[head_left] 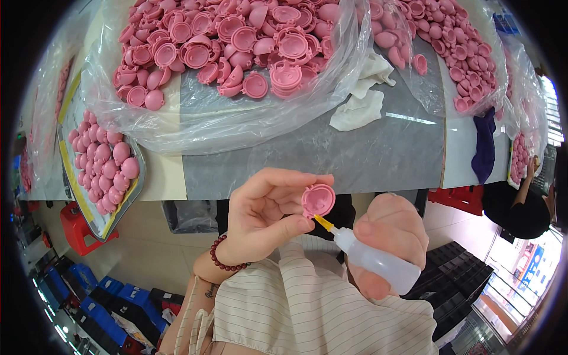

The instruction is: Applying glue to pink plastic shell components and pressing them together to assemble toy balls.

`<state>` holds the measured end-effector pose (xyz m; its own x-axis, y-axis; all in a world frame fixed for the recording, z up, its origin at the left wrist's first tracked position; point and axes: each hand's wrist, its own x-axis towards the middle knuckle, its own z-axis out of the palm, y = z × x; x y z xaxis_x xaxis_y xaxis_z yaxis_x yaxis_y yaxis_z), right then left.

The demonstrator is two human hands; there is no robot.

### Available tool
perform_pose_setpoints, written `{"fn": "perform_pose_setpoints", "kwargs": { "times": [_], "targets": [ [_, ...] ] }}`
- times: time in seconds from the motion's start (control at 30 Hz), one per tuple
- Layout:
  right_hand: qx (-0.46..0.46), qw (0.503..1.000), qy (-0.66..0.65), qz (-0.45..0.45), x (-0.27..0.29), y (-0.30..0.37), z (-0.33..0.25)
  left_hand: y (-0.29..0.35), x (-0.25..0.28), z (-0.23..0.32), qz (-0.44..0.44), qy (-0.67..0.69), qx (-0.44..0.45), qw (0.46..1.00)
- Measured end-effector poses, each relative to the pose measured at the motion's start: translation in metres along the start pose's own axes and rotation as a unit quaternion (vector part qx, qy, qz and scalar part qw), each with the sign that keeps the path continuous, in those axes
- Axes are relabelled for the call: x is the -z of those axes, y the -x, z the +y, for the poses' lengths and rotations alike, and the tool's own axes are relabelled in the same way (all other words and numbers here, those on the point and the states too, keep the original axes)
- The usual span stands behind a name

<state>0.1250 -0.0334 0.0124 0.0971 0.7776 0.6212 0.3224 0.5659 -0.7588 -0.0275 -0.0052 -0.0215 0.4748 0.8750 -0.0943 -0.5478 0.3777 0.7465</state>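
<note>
My left hand [263, 207] pinches a small pink plastic half-shell [318, 200] between thumb and fingers, its hollow side facing me. Wrapped in my right hand [393, 234] is a translucent white squeeze bottle [381, 263], tilted up to the left. Its yellow nozzle tip [323, 222] meets the lower edge of the half-shell, or lies very close to it. Beyond both hands, a large heap of pink half-shells [242, 38] lies on clear plastic sheeting [236, 133] on the grey tabletop [390, 160].
At left, a tray [130, 198] bears rounded pink pieces [106, 160]. White crumpled cloths [361, 109] lie mid-table; a dark purple cloth [484, 145] hangs over the right edge. More pink pieces [458, 53] fill the far right. Red stools [458, 200] and black crates [449, 278] stand below. Another person [518, 207] sits at right.
</note>
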Motion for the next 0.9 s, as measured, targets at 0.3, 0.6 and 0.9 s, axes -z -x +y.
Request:
{"fn": "perform_pose_setpoints", "kwargs": {
  "times": [0.3,0.6,0.9],
  "targets": [
    [0.042,0.998,-0.031,0.019,-0.001,-0.001,0.009,0.001,0.003,-0.002,-0.014,-0.007,-0.009,1.000],
    [0.055,0.993,-0.028,0.100,-0.008,0.000,0.010,0.002,0.003,-0.001,-0.014,-0.014,-0.016,1.000],
    [0.049,0.995,0.011,0.083,-0.005,0.003,0.013,0.004,0.005,0.000,-0.025,-0.102,-0.075,0.992]
  ]
}}
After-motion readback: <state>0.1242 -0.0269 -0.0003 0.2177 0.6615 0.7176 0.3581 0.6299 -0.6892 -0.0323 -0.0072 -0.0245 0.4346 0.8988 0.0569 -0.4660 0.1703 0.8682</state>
